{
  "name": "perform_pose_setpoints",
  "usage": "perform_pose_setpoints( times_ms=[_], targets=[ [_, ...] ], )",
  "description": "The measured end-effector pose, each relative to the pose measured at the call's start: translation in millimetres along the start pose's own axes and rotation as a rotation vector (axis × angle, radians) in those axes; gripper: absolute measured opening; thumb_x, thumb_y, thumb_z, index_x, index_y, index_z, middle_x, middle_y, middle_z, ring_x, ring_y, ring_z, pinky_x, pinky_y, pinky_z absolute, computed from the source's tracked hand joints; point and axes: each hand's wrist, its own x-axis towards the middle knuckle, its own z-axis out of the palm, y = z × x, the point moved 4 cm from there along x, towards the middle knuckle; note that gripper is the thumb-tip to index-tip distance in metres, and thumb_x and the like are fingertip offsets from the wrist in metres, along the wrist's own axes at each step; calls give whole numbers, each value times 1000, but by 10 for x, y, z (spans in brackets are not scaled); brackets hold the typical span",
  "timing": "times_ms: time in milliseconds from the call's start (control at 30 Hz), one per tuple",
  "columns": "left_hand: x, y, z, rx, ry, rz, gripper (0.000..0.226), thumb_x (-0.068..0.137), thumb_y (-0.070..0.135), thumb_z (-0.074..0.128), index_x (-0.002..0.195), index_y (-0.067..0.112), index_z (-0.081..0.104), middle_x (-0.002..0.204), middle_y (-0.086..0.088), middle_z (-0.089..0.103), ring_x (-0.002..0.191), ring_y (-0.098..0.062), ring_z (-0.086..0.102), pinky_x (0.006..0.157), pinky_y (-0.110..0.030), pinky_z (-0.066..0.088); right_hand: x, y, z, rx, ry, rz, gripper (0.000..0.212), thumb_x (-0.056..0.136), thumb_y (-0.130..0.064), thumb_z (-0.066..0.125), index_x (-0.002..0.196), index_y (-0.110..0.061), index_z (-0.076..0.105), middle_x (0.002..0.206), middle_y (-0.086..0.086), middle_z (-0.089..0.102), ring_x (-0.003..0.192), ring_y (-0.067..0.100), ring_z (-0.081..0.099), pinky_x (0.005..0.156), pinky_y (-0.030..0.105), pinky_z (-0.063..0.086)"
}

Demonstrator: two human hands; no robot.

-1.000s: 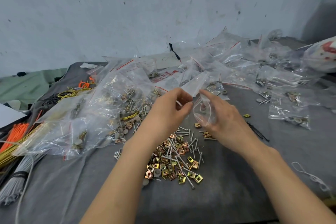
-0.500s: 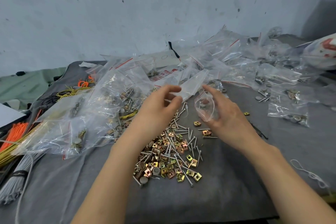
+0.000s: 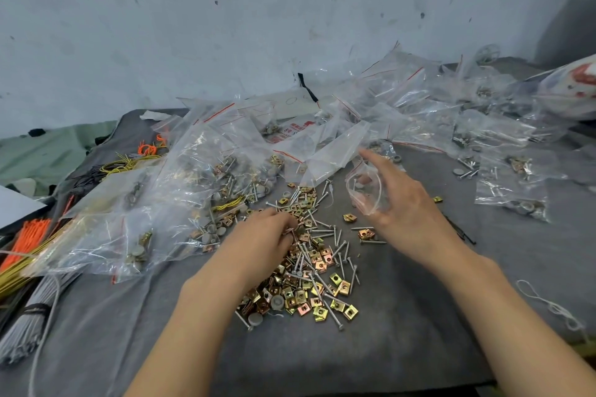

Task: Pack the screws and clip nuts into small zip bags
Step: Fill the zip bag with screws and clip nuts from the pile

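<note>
A loose pile of silver screws and gold clip nuts [image 3: 309, 271] lies on the grey cloth in the middle. My left hand [image 3: 264, 235] is down on the upper left part of that pile, its fingers curled among the screws and nuts. Whether they grip a piece is hidden. My right hand [image 3: 403, 203] hovers above and to the right of the pile and holds a small clear zip bag [image 3: 366, 190] with its mouth spread wide toward the left hand, the forefinger pointing up and left.
Many clear zip bags [image 3: 209, 177], some filled with hardware, are heaped at the left and along the back to the right [image 3: 509, 184]. Orange cable ties [image 3: 29, 232], yellow wires and a grey bundle [image 3: 22, 325] lie at the left edge. A white string [image 3: 548, 303] lies at the right.
My left hand has left the bag's mouth and dropped down onto the pile of screws and nuts. My right hand kept the bag and stayed roughly in place.
</note>
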Motion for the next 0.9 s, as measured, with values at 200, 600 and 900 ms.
perform_pose_setpoints(
  times_ms=[200,600,900],
  targets=[
    [44,-113,14,-13,21,-71,32,102,29,47,134,27,53,135,3,50,124,-19,48,106,-41,41,-1,10,23,-10,-20,-13,71,90,-48,61,151,-43,24,136,-7,57,123,17,54,107,50,42],
    [220,-168,38,-24,28,-74,30,103,34,46,132,30,54,128,3,53,120,-19,49,103,-40,43,108,29,37,-49,-32,-16,82,87,-23,69,153,-41,24,141,-8,53,127,11,48,111,43,38],
    [314,-297,30,-54,76,-127,30,102,22,42,128,24,58,122,-2,57,117,-22,50,100,-41,45,127,47,56,-57,-38,-26,83,88,-21,68,153,-43,22,150,-9,46,133,13,44,113,45,36]
  ],
)
